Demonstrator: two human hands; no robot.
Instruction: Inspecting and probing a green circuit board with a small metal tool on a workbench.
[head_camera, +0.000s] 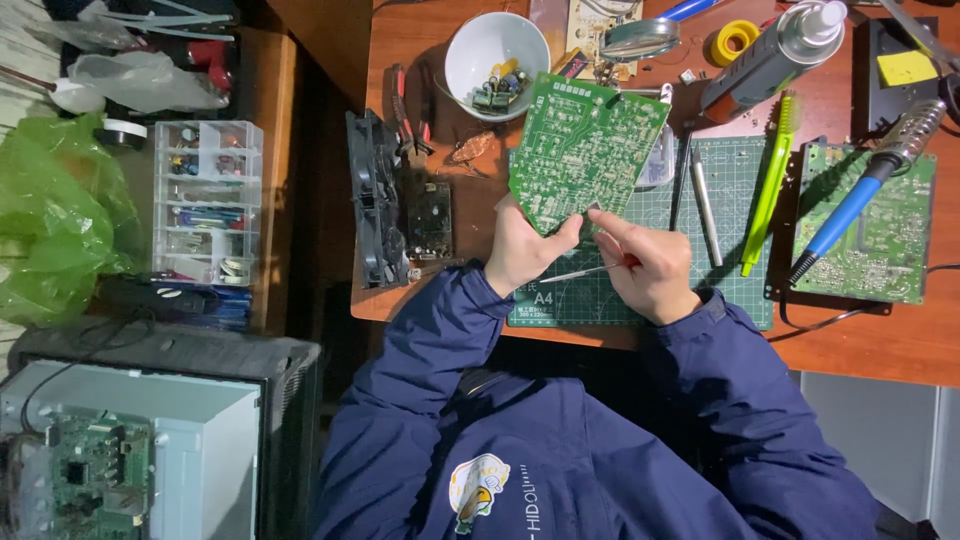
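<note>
Circuit board: green, roughly square, solder side up with fine pale traces; held tilted above the cutting mat, upper corner near the white bowl.
Left hand: curled, thumb and fingers pinching the board's lower edge.
Right hand: closed around thin metal tweezers, tips meeting the board's lower right corner beside the left thumb.
Cutting mat: green, gridded, flat on the wooden desk; pale printed label at its near edge between the wrists.
White bowl: round, glossy, small electronic parts inside; just above the board.
Soldering iron: blue handle, metal coil holder, lying across a second green board at right.
Yellow-green tool: long, plastic, slanted along the mat's right side, next to a slim metal rod.
Spray can: dark cylinder, white cap, lying at top right near a yellow tape roll.
Yellow note: square sticker on a black box, far right corner.
Black fan: standing on edge at the desk's left end, red-handled pliers just beside.
Parts organizer: clear plastic, small compartments, left of the desk.
Green bag: crinkled translucent plastic, far left.
Sleeves: dark blue jacket, round pale emblem on the chest.
</note>
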